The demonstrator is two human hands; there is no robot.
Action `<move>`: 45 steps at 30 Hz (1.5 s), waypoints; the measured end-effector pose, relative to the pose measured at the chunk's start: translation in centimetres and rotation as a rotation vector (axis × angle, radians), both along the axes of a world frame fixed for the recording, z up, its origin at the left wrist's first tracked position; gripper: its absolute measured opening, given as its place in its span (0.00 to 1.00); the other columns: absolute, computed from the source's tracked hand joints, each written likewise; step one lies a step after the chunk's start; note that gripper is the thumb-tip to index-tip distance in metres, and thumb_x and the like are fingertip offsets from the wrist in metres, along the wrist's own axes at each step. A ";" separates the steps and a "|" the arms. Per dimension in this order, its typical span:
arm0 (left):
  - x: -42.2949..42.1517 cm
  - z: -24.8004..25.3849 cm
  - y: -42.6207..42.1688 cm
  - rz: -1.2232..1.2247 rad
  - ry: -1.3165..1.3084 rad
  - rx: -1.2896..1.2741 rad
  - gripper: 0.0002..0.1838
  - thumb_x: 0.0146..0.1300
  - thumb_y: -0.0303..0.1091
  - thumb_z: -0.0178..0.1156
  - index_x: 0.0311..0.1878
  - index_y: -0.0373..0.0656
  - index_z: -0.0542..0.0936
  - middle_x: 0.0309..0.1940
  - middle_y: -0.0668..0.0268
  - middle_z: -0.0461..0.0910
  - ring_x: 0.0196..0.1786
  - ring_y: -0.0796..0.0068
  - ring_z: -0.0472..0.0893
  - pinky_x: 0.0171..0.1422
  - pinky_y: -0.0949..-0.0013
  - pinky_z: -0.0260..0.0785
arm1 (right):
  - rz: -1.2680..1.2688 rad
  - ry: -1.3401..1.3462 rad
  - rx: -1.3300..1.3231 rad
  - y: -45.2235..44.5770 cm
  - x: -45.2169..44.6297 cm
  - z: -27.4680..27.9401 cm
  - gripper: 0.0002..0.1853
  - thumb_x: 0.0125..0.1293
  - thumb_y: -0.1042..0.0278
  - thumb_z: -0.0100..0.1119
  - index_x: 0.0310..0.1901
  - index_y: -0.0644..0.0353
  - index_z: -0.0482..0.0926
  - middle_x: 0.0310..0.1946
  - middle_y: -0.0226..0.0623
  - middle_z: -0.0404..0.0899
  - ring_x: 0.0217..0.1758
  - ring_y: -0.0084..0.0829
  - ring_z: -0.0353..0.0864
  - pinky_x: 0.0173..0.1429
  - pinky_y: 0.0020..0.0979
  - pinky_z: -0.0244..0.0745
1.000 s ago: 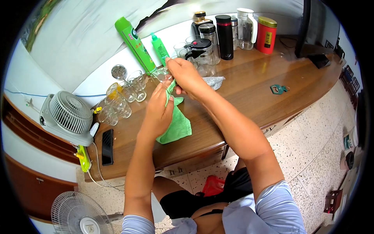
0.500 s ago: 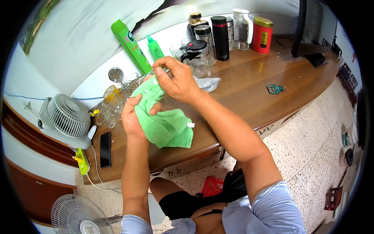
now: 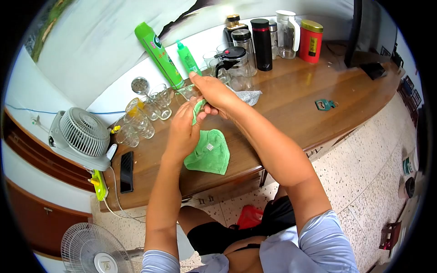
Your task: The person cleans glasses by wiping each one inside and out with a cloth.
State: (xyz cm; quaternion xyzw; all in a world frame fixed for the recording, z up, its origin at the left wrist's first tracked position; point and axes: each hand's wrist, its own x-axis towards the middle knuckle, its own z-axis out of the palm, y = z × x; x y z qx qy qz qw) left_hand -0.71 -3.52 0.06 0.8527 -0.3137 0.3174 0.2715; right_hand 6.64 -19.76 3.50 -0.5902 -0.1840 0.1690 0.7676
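Note:
My left hand (image 3: 183, 129) is closed on a green cloth (image 3: 209, 152), whose lower part hangs over the front of the table. Beside it, my right hand (image 3: 214, 94) wraps round a clear glass (image 3: 185, 92), its thumb along the glass's side. The glass is tilted, with its far end pointing up and left. Part of the cloth shows between both hands at the glass. Several clear glasses (image 3: 159, 98) stand to the left of my hands. Just beyond the right hand are a glass teapot with a black lid (image 3: 236, 53) and a silvery wrapper (image 3: 249, 97).
A green spray can (image 3: 159, 55) and a green bottle (image 3: 187, 57) stand at the wall. A black flask (image 3: 261, 45), a pitcher (image 3: 287, 36) and a red tin (image 3: 311, 43) are behind. Left are a fan (image 3: 84, 132) and a phone (image 3: 127, 172); an opener (image 3: 324, 105) lies right.
The cloth was spread over the glass half a second ago; now it hangs below my left hand and the glass shows. Both hands have drawn close together.

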 end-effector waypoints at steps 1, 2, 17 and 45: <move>0.4 -0.2 0.2 -0.006 -0.021 -0.023 0.23 0.77 0.37 0.66 0.70 0.38 0.78 0.57 0.53 0.86 0.50 0.58 0.88 0.56 0.61 0.80 | -0.032 -0.077 -0.036 0.1 0.1 -0.1 0.35 0.80 0.32 0.53 0.51 0.67 0.75 0.23 0.31 0.77 0.12 0.21 0.73 0.13 0.25 0.63; 0.4 -0.4 0.6 -0.032 0.219 -0.301 0.22 0.78 0.39 0.65 0.68 0.39 0.78 0.56 0.54 0.86 0.44 0.61 0.87 0.49 0.64 0.79 | -0.065 -0.151 -0.074 0.1 0.0 -0.2 0.36 0.79 0.31 0.53 0.53 0.67 0.76 0.23 0.31 0.78 0.13 0.21 0.74 0.14 0.25 0.65; -1.8 0.6 0.5 -0.323 0.607 -0.911 0.21 0.83 0.47 0.59 0.63 0.39 0.78 0.42 0.68 0.84 0.30 0.82 0.78 0.31 0.76 0.71 | -0.584 -1.049 -0.020 1.7 -1.1 -0.6 0.24 0.74 0.47 0.66 0.52 0.64 0.83 0.39 0.53 0.87 0.41 0.53 0.89 0.47 0.46 0.83; -1.7 1.0 1.1 -0.334 0.572 -0.621 0.19 0.77 0.36 0.68 0.66 0.42 0.80 0.48 0.68 0.83 0.50 0.77 0.81 0.57 0.68 0.74 | -0.346 -0.583 -0.145 1.1 -1.9 0.5 0.22 0.79 0.47 0.62 0.48 0.63 0.82 0.28 0.40 0.83 0.24 0.30 0.81 0.31 0.34 0.77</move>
